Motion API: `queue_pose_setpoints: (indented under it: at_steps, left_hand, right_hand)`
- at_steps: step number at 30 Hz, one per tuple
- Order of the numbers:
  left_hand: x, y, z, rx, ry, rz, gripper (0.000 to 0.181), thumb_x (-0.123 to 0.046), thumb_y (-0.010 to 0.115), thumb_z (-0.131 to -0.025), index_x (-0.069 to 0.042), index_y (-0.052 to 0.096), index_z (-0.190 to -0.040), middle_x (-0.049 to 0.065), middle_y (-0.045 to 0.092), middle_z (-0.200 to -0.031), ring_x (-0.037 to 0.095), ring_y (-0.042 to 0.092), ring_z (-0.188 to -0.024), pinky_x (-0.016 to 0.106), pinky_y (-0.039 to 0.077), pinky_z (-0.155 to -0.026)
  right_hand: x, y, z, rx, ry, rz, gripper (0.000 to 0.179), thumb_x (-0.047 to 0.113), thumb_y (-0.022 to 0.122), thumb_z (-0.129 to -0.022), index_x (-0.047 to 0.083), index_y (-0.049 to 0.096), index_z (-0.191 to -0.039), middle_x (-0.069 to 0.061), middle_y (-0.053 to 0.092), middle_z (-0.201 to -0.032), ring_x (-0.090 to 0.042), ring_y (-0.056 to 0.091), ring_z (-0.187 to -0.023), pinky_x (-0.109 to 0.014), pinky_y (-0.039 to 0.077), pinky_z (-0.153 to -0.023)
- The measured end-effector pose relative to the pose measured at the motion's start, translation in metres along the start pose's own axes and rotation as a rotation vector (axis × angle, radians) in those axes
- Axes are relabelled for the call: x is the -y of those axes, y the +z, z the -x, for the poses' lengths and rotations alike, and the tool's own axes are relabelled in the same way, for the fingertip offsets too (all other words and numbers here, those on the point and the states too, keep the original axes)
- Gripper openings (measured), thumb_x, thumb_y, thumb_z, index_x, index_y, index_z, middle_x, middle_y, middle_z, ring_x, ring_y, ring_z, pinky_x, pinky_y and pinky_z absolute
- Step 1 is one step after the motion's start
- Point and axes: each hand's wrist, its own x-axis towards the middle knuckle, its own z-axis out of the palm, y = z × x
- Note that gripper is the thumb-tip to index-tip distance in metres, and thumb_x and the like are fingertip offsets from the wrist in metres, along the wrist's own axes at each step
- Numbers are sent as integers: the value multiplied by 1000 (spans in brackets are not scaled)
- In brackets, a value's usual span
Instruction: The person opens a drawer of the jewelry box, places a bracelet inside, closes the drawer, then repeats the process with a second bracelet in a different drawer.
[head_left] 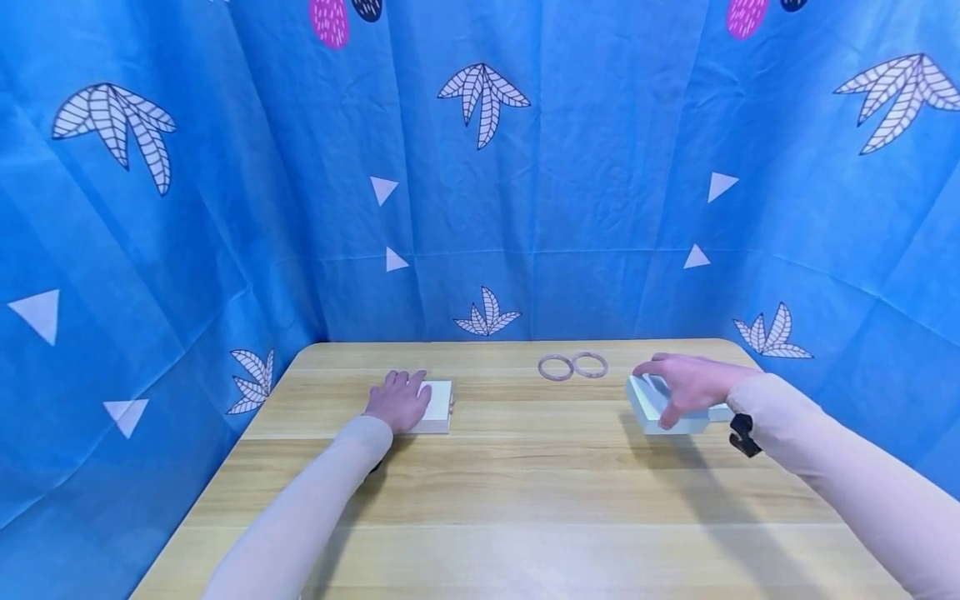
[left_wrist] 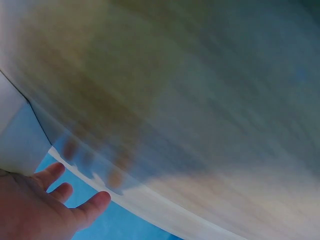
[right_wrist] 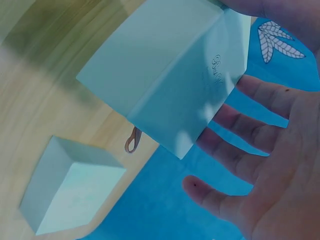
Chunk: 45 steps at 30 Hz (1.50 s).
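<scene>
At the left of the table, my left hand (head_left: 397, 402) rests on a white box (head_left: 438, 408) with its fingers spread. The left wrist view shows relaxed fingertips (left_wrist: 90, 210) beside the white box (left_wrist: 15, 115), which is cut off at the edge. On the right, my right hand (head_left: 693, 387) holds a pale mint box (head_left: 675, 425) above the table, thumb on the near side and fingers on the far side. In the right wrist view this mint box (right_wrist: 170, 95) is tilted and carries dark script lettering. My right fingers (right_wrist: 250, 125) lie along its edge.
Two thin pinkish rings (head_left: 556, 378) lie side by side near the back of the wooden table (head_left: 510, 483). Another pale box (head_left: 722, 412) is partly hidden by my right hand. A pale mint box (right_wrist: 80, 195) stands near the table edge. Blue curtains (head_left: 480, 200) surround the table.
</scene>
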Motion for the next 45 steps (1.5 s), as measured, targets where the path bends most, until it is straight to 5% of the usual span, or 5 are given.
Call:
queue_pose_setpoints:
  at_steps: [30, 45]
  left_hand:
    - [-2, -2, 3, 2, -15, -26, 63, -51, 21, -105, -20, 33, -159, 18, 36, -159, 40, 23, -150, 72, 24, -111]
    - [-1, -1, 0, 9, -17, -31, 63, -52, 21, -105, -21, 33, -158, 17, 36, -158, 39, 23, -150, 72, 25, -110]
  right_hand:
    - [35, 9, -49, 5, -39, 4, 86, 34, 90, -63, 18, 55, -141, -5, 57, -115, -23, 56, -95, -36, 54, -73]
    - [51, 14, -70, 16, -44, 12, 90, 40, 91, -64, 21, 54, -144, -7, 56, -130, -24, 56, -103, -43, 53, -83]
